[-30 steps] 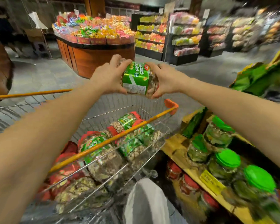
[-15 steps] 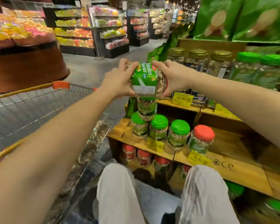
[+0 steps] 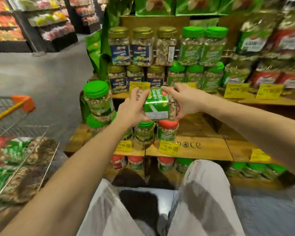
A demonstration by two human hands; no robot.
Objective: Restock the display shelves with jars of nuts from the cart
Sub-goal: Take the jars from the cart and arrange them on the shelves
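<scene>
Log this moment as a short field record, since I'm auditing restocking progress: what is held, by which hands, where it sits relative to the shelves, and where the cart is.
held item: jar of nuts with green label, lying sideways
left hand: grips the jar's left end
right hand: grips the jar's right end
position: in the air above the red-lidded jar on the middle wooden shelf
placed yet: no
cart: at left, holding more jars

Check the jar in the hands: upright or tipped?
Tipped on its side. The jar lies sideways between the left hand and right hand, its label text running sideways.
</scene>
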